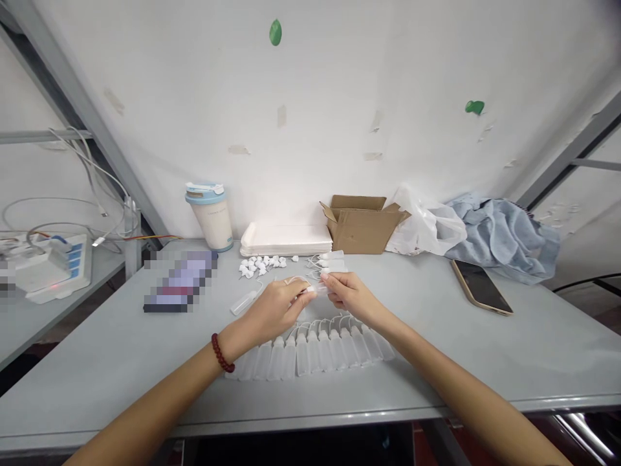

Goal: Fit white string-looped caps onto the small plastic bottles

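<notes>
Over the middle of the table, my left hand (279, 305) and my right hand (350, 294) meet around a small translucent plastic bottle (321, 289). My left fingers pinch its white neck end, where a thin white cord loops, while my right fingers grip the other end. Most of this bottle is covered by the fingers. Below my hands lies a row of several similar bottles (315, 351) with white tops and looped cords. One loose bottle (244, 302) lies left of my left hand. Beyond my hands are more bottles (333, 260) and a scatter of small white caps (262, 264).
Along the wall stand a blue-lidded cup (212, 220), a white stack of flat packs (286, 238), an open cardboard box (361, 230), a plastic bag (424, 223) and a blue cloth (502, 236). Phones lie left (182, 281) and right (482, 288). A power strip (68, 265) sits far left.
</notes>
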`<control>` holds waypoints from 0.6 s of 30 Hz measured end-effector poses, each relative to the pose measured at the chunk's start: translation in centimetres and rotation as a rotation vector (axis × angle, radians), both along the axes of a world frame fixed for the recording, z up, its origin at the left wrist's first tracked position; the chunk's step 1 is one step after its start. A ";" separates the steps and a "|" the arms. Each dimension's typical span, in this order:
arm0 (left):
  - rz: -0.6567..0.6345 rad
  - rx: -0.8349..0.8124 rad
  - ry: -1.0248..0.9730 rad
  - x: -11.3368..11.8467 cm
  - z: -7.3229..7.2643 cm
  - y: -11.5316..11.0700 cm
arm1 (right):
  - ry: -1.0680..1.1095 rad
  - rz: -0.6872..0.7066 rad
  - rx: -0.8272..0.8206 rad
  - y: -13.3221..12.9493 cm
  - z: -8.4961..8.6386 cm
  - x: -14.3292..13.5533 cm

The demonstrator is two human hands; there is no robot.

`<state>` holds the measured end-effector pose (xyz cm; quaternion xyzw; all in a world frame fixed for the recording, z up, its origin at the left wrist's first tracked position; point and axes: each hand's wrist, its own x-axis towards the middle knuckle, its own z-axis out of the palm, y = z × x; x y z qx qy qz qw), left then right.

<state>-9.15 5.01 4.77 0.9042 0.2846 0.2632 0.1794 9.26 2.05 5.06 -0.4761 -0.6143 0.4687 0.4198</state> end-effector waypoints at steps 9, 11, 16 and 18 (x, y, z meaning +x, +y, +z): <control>0.041 -0.297 -0.021 0.0 0.4 0.6 | -0.400 0.009 0.402 0.1 -1.0 0.3; 0.071 -0.074 0.007 -0.2 0.0 1.2 | -0.517 0.019 0.528 0.6 -1.6 0.6; 0.229 0.132 0.130 -2.1 -1.3 4.2 | -0.792 -0.024 0.658 2.0 -3.2 1.8; 0.320 0.155 0.176 -3.1 -1.6 5.6 | -0.859 -0.049 0.667 2.5 -3.5 2.3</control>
